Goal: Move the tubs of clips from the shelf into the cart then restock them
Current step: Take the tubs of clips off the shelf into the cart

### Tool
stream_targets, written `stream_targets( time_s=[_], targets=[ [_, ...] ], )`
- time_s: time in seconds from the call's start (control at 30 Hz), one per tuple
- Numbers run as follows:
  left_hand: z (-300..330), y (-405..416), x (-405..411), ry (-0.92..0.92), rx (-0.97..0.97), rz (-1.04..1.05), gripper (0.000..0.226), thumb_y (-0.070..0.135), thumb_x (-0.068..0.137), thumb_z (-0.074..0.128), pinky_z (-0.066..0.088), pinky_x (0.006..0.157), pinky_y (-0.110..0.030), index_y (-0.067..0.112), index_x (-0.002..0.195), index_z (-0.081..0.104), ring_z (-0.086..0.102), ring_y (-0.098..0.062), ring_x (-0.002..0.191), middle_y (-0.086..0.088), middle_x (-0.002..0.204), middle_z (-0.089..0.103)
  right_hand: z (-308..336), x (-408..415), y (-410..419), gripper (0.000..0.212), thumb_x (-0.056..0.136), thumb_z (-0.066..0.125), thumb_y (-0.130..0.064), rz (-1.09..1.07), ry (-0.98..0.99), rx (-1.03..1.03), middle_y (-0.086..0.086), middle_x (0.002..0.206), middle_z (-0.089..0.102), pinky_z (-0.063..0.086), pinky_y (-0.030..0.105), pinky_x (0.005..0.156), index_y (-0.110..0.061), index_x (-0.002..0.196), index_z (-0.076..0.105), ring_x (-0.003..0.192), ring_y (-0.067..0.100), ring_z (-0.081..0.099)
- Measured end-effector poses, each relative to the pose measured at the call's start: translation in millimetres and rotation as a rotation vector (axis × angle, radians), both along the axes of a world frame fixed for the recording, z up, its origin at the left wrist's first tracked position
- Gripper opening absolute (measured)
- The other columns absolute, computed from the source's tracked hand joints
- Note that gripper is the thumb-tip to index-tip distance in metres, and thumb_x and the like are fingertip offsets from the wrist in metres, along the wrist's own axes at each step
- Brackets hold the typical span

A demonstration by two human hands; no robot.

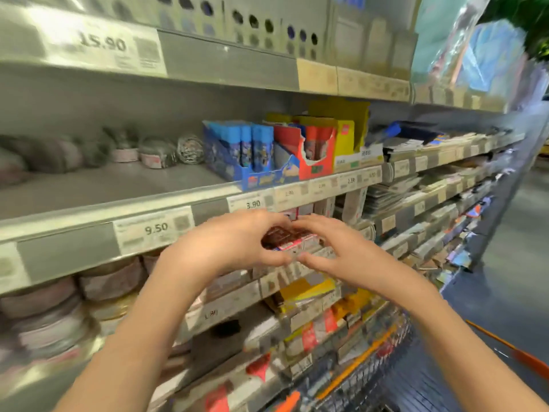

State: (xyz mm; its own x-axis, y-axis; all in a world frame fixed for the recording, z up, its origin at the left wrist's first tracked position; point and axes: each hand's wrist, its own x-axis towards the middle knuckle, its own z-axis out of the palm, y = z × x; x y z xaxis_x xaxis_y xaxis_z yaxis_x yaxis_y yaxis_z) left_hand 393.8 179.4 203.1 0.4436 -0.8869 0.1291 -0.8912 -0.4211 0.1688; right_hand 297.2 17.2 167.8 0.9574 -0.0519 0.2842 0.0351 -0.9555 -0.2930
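Observation:
Both my hands meet in the middle of the view in front of the shelf edge. My left hand (237,242) and my right hand (335,251) curl round a small tub of dark clips (285,237) with a pink and white label, fingertips over its top, thumbs under it. Several more tubs of clips (154,153) stand at the back of the middle shelf (98,185) to the left, blurred. The wire cart (371,367) with orange trim sits low at the right, below my right forearm.
Blue and red display boxes (261,153) stand on the middle shelf right of the tubs. Round tubs (110,281) fill the shelf below at the left. Price tags line the shelf edges. Stationery packs crowd the shelves to the right; the aisle floor (511,248) runs along the right.

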Motion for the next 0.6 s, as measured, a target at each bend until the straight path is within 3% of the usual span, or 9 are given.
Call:
stream_targets(
  time_s=[0.27, 0.43, 0.6],
  targets=[
    [43, 75, 10, -0.068, -0.112, 0.150, 0.058, 0.058, 0.077, 0.056, 0.039, 0.101, -0.038, 0.041, 0.130, 0.043, 0.043, -0.009, 0.124, 0.014, 0.134, 0.048, 51, 32, 47, 0.051, 0.087, 0.061, -0.038, 0.109, -0.155, -0.016, -0.013, 0.141, 0.042, 0.023, 0.013, 0.104, -0.028, 0.135, 0.046, 0.130, 0.000, 0.035],
    [57, 114, 27, -0.082, -0.121, 0.255, 0.058, 0.053, 0.082, 0.058, 0.034, 0.106, -0.034, 0.037, 0.134, 0.042, 0.041, -0.009, 0.128, 0.012, 0.140, 0.045, 72, 59, 80, 0.048, 0.089, 0.060, -0.034, 0.181, -0.179, -0.040, -0.011, 0.136, 0.046, 0.022, 0.008, 0.096, -0.023, 0.134, 0.048, 0.126, 0.002, 0.038],
    [60, 162, 47, -0.040, -0.122, 0.419, 0.057, 0.055, 0.081, 0.057, 0.034, 0.107, -0.034, 0.037, 0.134, 0.043, 0.041, -0.009, 0.128, 0.013, 0.141, 0.044, 82, 102, 113, 0.049, 0.089, 0.057, -0.041, 0.222, -0.163, -0.023, -0.007, 0.136, 0.047, 0.030, 0.019, 0.102, -0.027, 0.135, 0.046, 0.126, 0.006, 0.040]
  ],
)
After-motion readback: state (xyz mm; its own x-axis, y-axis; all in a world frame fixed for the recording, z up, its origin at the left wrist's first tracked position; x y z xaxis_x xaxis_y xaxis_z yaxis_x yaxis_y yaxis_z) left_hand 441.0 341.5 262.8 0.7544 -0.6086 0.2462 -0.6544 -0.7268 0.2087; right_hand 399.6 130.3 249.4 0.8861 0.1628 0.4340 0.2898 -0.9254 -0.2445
